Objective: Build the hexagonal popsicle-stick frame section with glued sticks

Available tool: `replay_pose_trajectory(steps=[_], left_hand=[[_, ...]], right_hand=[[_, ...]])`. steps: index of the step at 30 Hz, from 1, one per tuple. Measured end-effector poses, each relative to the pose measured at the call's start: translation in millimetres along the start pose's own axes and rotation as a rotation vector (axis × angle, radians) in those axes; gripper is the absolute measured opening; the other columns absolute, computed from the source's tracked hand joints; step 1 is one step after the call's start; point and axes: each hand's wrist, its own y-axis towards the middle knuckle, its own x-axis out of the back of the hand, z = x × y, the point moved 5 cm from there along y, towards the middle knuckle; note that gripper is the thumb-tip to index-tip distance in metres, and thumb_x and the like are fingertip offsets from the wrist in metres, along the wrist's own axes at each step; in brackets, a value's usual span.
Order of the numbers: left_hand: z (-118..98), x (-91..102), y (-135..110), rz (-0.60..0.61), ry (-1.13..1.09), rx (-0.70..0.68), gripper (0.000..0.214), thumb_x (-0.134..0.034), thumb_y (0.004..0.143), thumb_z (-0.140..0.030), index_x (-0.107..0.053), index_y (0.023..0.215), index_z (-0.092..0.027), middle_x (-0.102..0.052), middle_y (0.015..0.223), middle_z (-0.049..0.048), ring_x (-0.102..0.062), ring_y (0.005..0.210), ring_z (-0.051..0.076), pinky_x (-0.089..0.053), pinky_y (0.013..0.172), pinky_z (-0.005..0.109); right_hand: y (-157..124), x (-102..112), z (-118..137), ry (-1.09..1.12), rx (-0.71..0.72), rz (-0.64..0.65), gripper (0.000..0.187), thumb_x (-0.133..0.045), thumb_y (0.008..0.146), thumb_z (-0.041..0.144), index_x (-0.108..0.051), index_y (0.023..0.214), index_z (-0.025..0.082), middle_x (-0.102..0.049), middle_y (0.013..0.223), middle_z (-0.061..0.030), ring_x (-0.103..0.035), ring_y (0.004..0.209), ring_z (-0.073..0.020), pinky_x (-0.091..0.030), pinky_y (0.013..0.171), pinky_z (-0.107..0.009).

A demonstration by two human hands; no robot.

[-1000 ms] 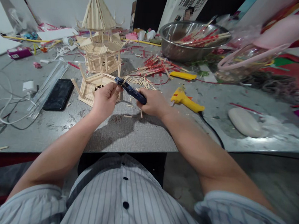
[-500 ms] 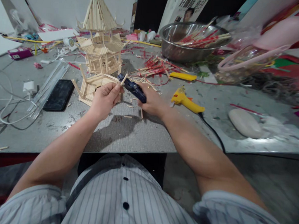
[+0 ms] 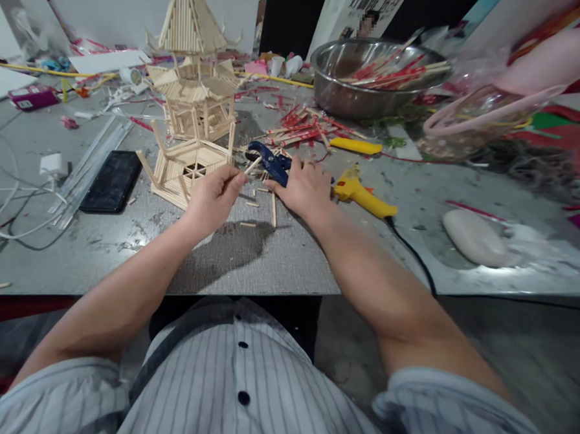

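Observation:
Between thumb and fingers, my left hand [image 3: 216, 197] pinches a short pale wooden stick [image 3: 252, 166], which points up and right. My right hand [image 3: 307, 187] is closed around the handles of dark blue hand cutters [image 3: 272, 163], low over the table; the palm hides part of the handles. The cutters' jaw end lies close to the stick's tip. Just behind my left hand is a low hexagonal frame [image 3: 176, 166] of glued sticks with upright posts. Beyond it stands a tiered stick pagoda [image 3: 193, 76] with a pointed roof.
Cut stick pieces [image 3: 273, 210] lie in front of my hands. To the right are a yellow glue gun [image 3: 363, 196] with a black cord, a yellow utility knife [image 3: 356, 146] and a grey stone-like object [image 3: 476, 238]. A steel bowl [image 3: 335, 103] holds red-tipped sticks. A phone [image 3: 111, 182] lies left.
My right hand has moved right and lowered with the cutters, away from my left hand. The cutters' jaws are now apart from my left fingers, which still pinch the stick.

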Motion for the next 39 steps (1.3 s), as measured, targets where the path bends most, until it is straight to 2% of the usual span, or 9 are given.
replay_pose_trajectory(steps=[5,8,12,14,18,21,27,32,39], left_hand=[[-1.5,-4.1,-0.6,0.092,0.113,0.008,0.017,-0.046,0.087,-0.024,-0.055,0.075,-0.016,-0.041,0.053,-0.0036,-0.036,0.049,0.009,-0.027,0.047,0.023],[-2.3,-4.7,-1.1,0.119,0.111,0.027,0.017,-0.045,0.086,-0.022,-0.056,0.075,-0.016,-0.042,0.053,-0.0038,-0.036,0.049,0.009,-0.027,0.047,0.022],[-0.3,-5.3,-1.7,0.129,0.076,0.060,0.018,-0.044,0.086,-0.021,-0.057,0.074,-0.016,-0.041,0.050,-0.0048,-0.036,0.047,0.009,-0.027,0.046,0.022],[1.5,-5.7,-1.9,0.135,0.064,0.078,0.019,-0.045,0.087,-0.022,-0.057,0.073,-0.017,-0.039,0.048,-0.0051,-0.035,0.046,0.009,-0.026,0.046,0.022],[2.7,-7.6,-2.3,0.170,0.057,0.112,0.023,-0.045,0.089,-0.024,-0.057,0.071,-0.017,-0.039,0.047,-0.0053,-0.033,0.044,0.009,-0.025,0.045,0.023],[1.7,-9.9,-3.1,0.207,0.057,0.136,0.023,-0.044,0.089,-0.023,-0.056,0.070,-0.016,-0.039,0.048,-0.0056,-0.031,0.043,0.008,-0.024,0.045,0.023],[2.7,-12.6,-4.7,0.226,0.031,0.147,0.024,-0.043,0.089,-0.025,-0.055,0.069,-0.016,-0.035,0.046,-0.0067,-0.028,0.043,0.007,-0.022,0.044,0.022],[5.1,-12.5,-4.7,0.222,0.037,0.140,0.024,-0.044,0.088,-0.027,-0.055,0.069,-0.017,-0.035,0.046,-0.0064,-0.028,0.042,0.007,-0.021,0.044,0.022],[5.5,-13.8,-4.5,0.205,-0.001,0.153,0.024,-0.044,0.088,-0.026,-0.055,0.068,-0.017,-0.034,0.045,-0.0068,-0.027,0.042,0.007,-0.021,0.044,0.022]], right_hand=[[2.5,-8.9,-1.4,0.025,-0.011,0.067,0.084,-0.037,0.087,0.066,-0.037,0.140,0.000,-0.048,0.131,-0.0320,-0.045,0.122,-0.0423,-0.033,0.096,-0.057],[4.4,-6.5,-0.8,0.091,0.058,-0.024,0.079,-0.036,0.089,0.062,-0.038,0.141,0.003,-0.045,0.137,-0.0307,-0.043,0.126,-0.0430,-0.030,0.099,-0.061],[-5.8,16.7,11.8,0.249,0.380,-0.248,0.058,-0.029,0.095,0.049,-0.039,0.144,0.018,-0.043,0.145,-0.0166,-0.037,0.135,-0.0317,-0.029,0.107,-0.053],[-15.2,26.7,19.9,0.276,0.546,-0.292,0.052,-0.027,0.096,0.046,-0.042,0.142,0.025,-0.046,0.144,-0.0102,-0.036,0.137,-0.0275,-0.029,0.109,-0.051],[-29.7,35.2,31.9,0.267,0.749,-0.302,0.048,-0.026,0.098,0.043,-0.053,0.132,0.023,-0.056,0.135,-0.0088,-0.045,0.129,-0.0244,-0.028,0.111,-0.048],[-33.5,38.5,34.1,0.241,0.754,-0.295,0.045,-0.027,0.098,0.045,-0.062,0.117,0.024,-0.063,0.124,-0.0072,-0.050,0.120,-0.0226,-0.027,0.111,-0.044],[-36.5,43.0,35.0,0.104,0.663,-0.272,0.045,-0.027,0.097,0.050,-0.065,0.096,0.026,-0.070,0.102,-0.0055,-0.054,0.106,-0.0240,-0.032,0.099,-0.044],[-38.6,39.9,34.1,0.082,0.634,-0.353,0.049,-0.027,0.096,0.052,-0.065,0.089,0.023,-0.071,0.094,-0.0056,-0.055,0.097,-0.0258,-0.032,0.089,-0.045],[-38.5,34.9,29.6,0.190,0.591,-0.340,0.049,-0.028,0.094,0.056,-0.067,0.089,0.026,-0.068,0.089,-0.0068,-0.054,0.098,-0.0268,-0.031,0.092,-0.048]])
